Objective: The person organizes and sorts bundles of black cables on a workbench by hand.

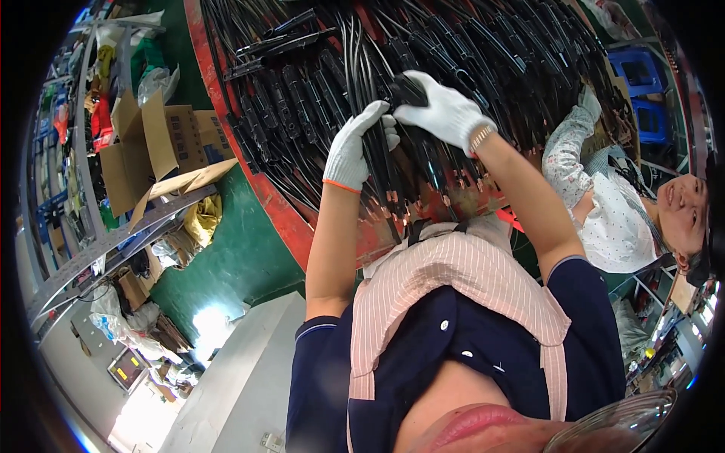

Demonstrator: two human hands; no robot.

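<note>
My left hand (350,148), in a white knit glove with an orange cuff, is wrapped round a bundle of black cables (380,167). Bare copper-coloured tips show at the cables' near ends. Beside it, my right hand (445,112), gloved in white too, curls its fingers over a dark black piece (408,90) lying against the same bundle; the piece's kind is not clear. Many more black cables with long black moulded housings (291,102) lie in rows on the red table (283,226) around both hands.
At the right, a co-worker's sleeved arm (570,147) reaches to the table, with a gloved hand at the cables. Blue plastic stools (640,72) stand beyond. Open cardboard boxes (174,143) and a metal shelf rack (113,241) are on the left, above a green floor (242,249).
</note>
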